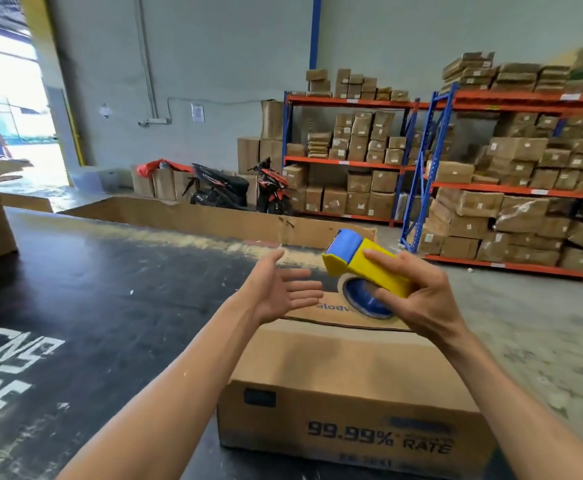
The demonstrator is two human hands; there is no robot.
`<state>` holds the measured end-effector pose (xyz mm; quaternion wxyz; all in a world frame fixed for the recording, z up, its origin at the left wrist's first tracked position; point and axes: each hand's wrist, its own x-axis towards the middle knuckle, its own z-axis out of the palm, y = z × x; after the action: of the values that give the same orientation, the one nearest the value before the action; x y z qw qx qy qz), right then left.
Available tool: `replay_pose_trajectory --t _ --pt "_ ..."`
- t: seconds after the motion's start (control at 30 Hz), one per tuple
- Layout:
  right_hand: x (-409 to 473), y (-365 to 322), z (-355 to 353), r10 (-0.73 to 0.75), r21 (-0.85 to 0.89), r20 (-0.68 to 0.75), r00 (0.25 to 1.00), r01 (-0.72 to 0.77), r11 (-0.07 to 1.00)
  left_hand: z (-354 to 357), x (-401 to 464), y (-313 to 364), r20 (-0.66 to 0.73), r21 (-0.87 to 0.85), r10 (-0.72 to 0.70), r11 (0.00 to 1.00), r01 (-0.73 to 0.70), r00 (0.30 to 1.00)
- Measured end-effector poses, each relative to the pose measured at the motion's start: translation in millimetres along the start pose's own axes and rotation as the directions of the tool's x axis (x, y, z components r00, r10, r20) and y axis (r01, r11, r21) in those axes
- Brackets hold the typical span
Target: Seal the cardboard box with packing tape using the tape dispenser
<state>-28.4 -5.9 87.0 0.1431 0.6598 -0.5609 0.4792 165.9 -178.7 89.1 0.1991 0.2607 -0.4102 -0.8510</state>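
1. Floor point(92, 289): dark painted surface w/ white stencilled letters at lower left, pale dust streak across the middle; bare grey concrete to the right.
2. Room: warehouse. Grey wall point(214, 64) at back, bright open doorway point(9, 98) at left.
3. Racks point(456, 102): blue uprights, orange beams, at right; shelves packed w/ brown cartons, more stacked on top.
4. Two scooters point(241, 188) parked by the back wall, beside loose cartons.
5. Large flat cardboard sheet point(196, 220) w/ raised edge lies on the floor beyond the hands.
6. Cardboard box point(335, 368): centre foreground, on the floor, under both hands. Near side reads "99.99% RATE". Top flaps look down; far flap edge slightly lifted. No tape visible on top.
7. Right hand point(418, 296): wrapped around the tape dispenser point(362, 265), thumb under, fingers over the yellow body. Held above the box's far end, not touching it. Blue roller end points away, up-left; blue hub of the tape roll point(366, 299) shows below.
8. Left hand point(279, 289): spread wide, palm facing right toward the dispenser, holds nothing. Just beside the dispenser, apart from it; hovers over the box's far left corner.
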Motion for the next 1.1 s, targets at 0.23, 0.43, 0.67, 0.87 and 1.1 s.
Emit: replay_pose_trajectory --t 0.23,0.43,0.67,0.87,1.1 --pt "17 27 33 -0.122 -0.099 0.223 0.967 0.147 0.984 -4 7 20 -0.021 0.159 0.107 0.982 -0.103 0.994" --pt "33 39 47 -0.085 0.048 0.149 0.985 0.079 0.996 -15 22 33 -0.011 0.154 0.170 0.974 -0.167 0.985" --pt "45 58 66 0.052 0.114 0.315 0.948 -0.092 0.989 -30 54 33 -0.206 0.310 0.262 0.931 -0.191 0.943" --pt "22 97 15 0.248 0.074 0.385 0.889 -0.298 0.952 -143 33 50 -0.602 0.275 0.362 0.931 -0.240 0.712" --pt "34 85 36 0.222 0.234 0.358 0.907 -0.318 0.919 -82 27 6 -0.336 0.443 0.359 0.876 -0.190 0.871"
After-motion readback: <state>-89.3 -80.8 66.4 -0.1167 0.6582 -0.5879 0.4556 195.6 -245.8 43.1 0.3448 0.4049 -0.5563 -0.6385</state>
